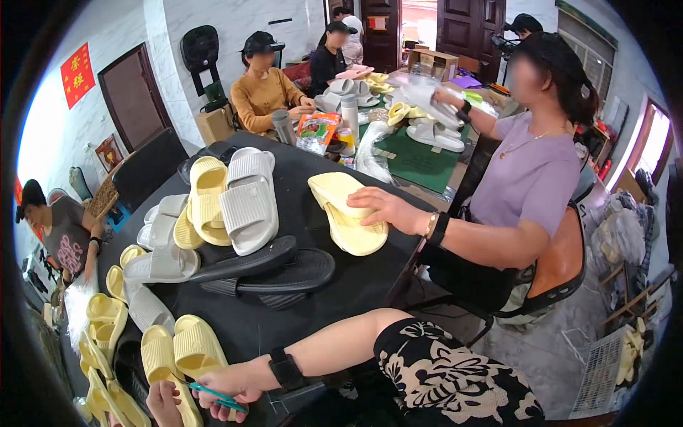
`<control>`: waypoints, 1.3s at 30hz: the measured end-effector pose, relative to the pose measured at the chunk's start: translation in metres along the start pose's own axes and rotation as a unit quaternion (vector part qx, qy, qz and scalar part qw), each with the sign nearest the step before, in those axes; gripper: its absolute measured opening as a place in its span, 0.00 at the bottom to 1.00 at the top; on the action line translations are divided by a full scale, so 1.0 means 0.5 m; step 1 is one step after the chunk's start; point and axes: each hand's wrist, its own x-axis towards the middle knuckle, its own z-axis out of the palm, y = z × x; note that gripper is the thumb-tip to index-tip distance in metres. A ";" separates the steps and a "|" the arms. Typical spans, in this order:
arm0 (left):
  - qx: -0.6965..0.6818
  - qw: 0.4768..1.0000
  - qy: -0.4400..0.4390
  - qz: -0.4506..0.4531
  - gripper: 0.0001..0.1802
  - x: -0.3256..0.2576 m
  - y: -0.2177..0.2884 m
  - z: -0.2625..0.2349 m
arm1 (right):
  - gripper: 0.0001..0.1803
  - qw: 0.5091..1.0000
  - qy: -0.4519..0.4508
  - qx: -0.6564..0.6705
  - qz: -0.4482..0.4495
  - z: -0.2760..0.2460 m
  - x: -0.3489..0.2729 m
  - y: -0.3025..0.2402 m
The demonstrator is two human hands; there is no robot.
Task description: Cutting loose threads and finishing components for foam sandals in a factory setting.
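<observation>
The right hand (231, 388) comes in from the lower right, a black wristband (286, 368) on its wrist; its grip is closed round a pair of teal-handled scissors (217, 396), whose handles lie under the fingers while the thin blades poke out to the left of the grip. The left hand (165, 402) sits just to the left of that grip, low at the picture's edge; only its knuckles and thumb show, resting on a yellow slide sandal (158, 354), and whether its grip is closed on the sandal I cannot tell.

Just above the two hands lies a second yellow sandal (198, 345), touching the first; both rest on the black worktop (356, 281). Further above the grip, well apart from it, two black sandals (284, 270) lie stacked; beyond them stand a pale grey pair (249, 203) and a yellow pair (206, 199), leaning on each other. To the left of the grip more yellow sandals (103, 317) are heaped at the worktop's edge, beside grey ones (160, 263).

Up and to the right of the grip, a person in a lilac top (530, 178) sits on an orange-backed chair (562, 263); one of that person's hands (384, 206) presses on a pale yellow pair of sandals (348, 213) on the worktop.
</observation>
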 end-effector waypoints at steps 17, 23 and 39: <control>0.055 0.998 -0.012 0.041 0.20 -0.026 0.008 -0.012 | 0.08 0.993 0.014 -0.020 -0.118 -0.028 0.006 -0.029; 0.032 0.999 -0.002 0.017 0.20 -0.060 0.005 -0.018 | 0.10 0.978 0.045 -0.099 -0.180 -0.030 0.003 -0.019; -0.096 0.977 0.181 -0.057 0.12 -0.085 -0.137 -0.093 | 0.08 0.973 0.078 -0.071 -0.204 -0.035 -0.017 -0.055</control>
